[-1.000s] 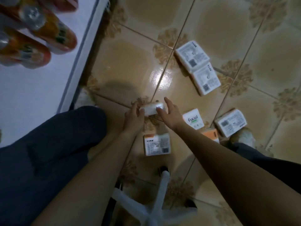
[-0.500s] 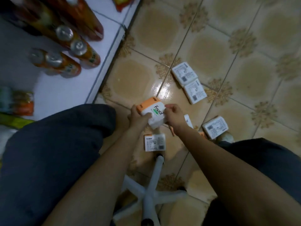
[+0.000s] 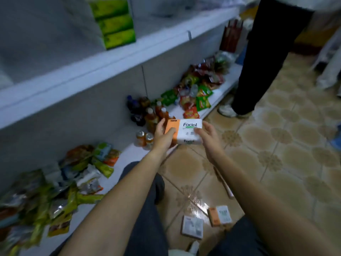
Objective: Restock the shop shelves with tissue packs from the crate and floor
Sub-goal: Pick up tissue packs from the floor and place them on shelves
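We are holding a tissue pack [image 3: 186,133] in mid-air just in front of the drink bottles [image 3: 154,115], our left hand [image 3: 163,138] and right hand [image 3: 207,138] clasping its opposite ends with curled fingers, judging it light, squashy, slick-wrapped and best gripped there.

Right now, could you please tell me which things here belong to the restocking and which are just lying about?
For the job: tissue pack gripped by left hand and right hand; white pack and orange-and-white pack on the floor; upper shelf.

Lying about: drink bottles; snack packets; green boxes; bystander's leg.
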